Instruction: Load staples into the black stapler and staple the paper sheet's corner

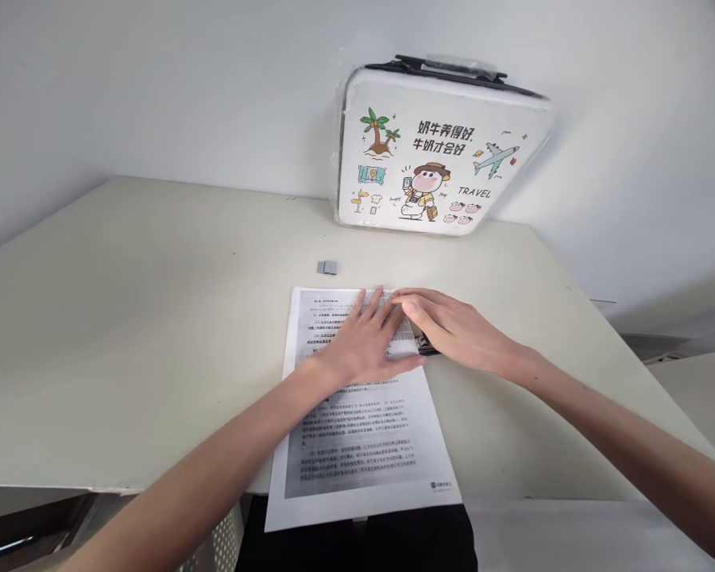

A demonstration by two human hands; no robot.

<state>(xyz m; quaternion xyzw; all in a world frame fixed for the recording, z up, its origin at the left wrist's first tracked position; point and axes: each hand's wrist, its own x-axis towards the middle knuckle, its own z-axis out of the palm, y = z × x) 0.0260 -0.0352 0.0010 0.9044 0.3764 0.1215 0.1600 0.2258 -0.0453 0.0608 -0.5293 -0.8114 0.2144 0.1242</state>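
Observation:
A printed sheet of paper (363, 429) lies on the table, its lower end reaching past the front edge over my lap. My left hand (363, 338) rests flat on its upper part with the fingers spread. At the sheet's upper right edge, my right hand (453, 330) is closed over a small black stapler (426, 345), most of which is hidden under the palm and fingers. The fingertips of both hands meet near the sheet's top right corner. Just beyond the sheet lie grey strips of staples (327, 268).
A white case (441, 167) with cartoon travel pictures and a black handle stands at the back against the wall, partly in clear wrap. The pale table (155, 318) has its front edge close to my lap. Dark items (679, 345) show beyond its right edge.

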